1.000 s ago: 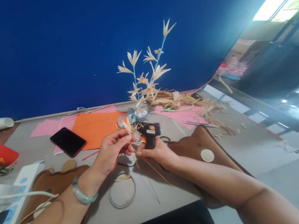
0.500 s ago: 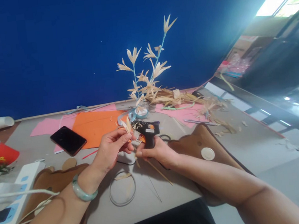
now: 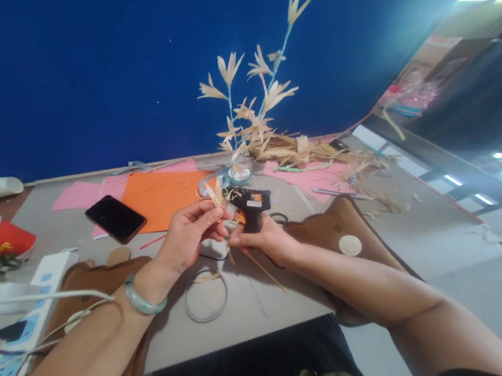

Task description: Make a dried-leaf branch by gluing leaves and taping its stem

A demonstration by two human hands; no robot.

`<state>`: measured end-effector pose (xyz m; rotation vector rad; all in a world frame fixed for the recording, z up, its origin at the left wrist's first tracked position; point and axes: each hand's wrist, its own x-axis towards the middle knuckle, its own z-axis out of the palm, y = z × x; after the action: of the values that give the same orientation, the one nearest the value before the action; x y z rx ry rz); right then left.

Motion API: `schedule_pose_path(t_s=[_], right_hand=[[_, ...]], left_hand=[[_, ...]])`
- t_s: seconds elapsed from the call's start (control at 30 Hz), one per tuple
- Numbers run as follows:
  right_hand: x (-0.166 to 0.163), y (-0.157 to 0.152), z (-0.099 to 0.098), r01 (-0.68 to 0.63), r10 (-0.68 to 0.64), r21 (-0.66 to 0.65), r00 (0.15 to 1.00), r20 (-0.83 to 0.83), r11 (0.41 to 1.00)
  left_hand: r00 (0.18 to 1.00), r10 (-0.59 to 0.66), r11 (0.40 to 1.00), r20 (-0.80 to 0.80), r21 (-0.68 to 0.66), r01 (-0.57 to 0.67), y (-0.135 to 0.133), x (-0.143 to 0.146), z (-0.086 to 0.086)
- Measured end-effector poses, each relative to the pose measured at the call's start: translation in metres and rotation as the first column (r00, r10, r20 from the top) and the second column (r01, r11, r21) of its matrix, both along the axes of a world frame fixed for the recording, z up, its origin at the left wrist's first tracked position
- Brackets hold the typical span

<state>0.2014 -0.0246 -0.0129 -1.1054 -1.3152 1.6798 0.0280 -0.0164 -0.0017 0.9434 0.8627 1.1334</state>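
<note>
My left hand (image 3: 196, 228), a pale green bangle on its wrist, pinches a small pale dried-husk flower (image 3: 215, 193) with its petals pointing up. Close beside it, my right hand (image 3: 269, 240) is closed, and a thin strip of husk (image 3: 230, 250) hangs at its fingertips. A black glue gun (image 3: 253, 203), nozzle to the left, sits directly behind the right fingers. The hand covers the lower handle, so whether it grips the gun is unclear. From under that hand a thin tan stick (image 3: 265, 271) slants toward me.
Husk flowers on blue-wrapped stems (image 3: 274, 75) stand at the back near blue tape (image 3: 240, 175). Husk scraps (image 3: 301, 148) lie to their right. A phone (image 3: 116, 218), orange paper (image 3: 164, 192), wire ring (image 3: 205, 295), red cup (image 3: 14, 234), power strip (image 3: 49, 277) and brown cushions (image 3: 329, 227) surround the hands.
The whole view has shifted, with the table scene now higher and slightly to the right. Both hands keep nearly the same pose, and the flower stays in the left fingers.
</note>
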Motion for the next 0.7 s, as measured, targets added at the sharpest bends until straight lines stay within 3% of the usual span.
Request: schedule_pose_path(t_s=[0.27,0.47,0.6,0.7], right_hand=[[-0.001,0.0,-0.004,-0.01,0.004,0.1,0.998,0.062,0.995],[-0.01,-0.006,-0.016,-0.012,-0.04,0.217,0.971,0.234,0.976],[-0.01,-0.008,-0.011,-0.006,-0.11,0.301,0.923,0.368,0.954],[0.001,-0.005,-0.005,-0.032,-0.251,0.469,0.811,0.528,0.883]], left_hand=[[0.997,-0.005,0.998,0.075,0.061,0.001,0.007,-0.01,0.006],[0.956,-0.213,0.976,0.201,0.089,0.199,0.01,-0.031,0.023],[0.949,-0.25,0.967,0.194,0.095,0.235,0.008,-0.037,0.028],[0.945,-0.247,0.968,0.214,0.11,0.228,0.008,-0.039,0.028]])
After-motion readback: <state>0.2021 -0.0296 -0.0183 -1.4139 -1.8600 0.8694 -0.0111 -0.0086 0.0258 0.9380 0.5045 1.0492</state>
